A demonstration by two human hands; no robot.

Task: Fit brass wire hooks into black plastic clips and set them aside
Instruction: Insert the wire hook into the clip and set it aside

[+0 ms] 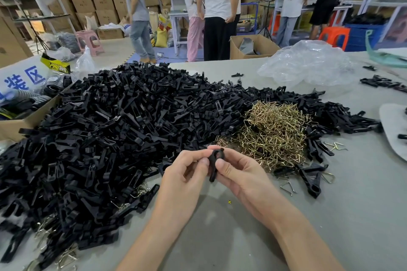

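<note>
Both hands meet over the grey table on one black plastic clip. My left hand pinches its left side with thumb and fingers. My right hand pinches its right side, thumb on the front. The clip stands roughly upright between them. Whether a hook sits in it I cannot tell. A heap of brass wire hooks lies just beyond my right hand. A very large pile of black clips spreads across the left and middle of the table.
Loose clips and single hooks lie right of my right hand. A crumpled clear plastic bag sits far right. A cardboard box stands at the left edge. Several people stand beyond the table among stacked cartons.
</note>
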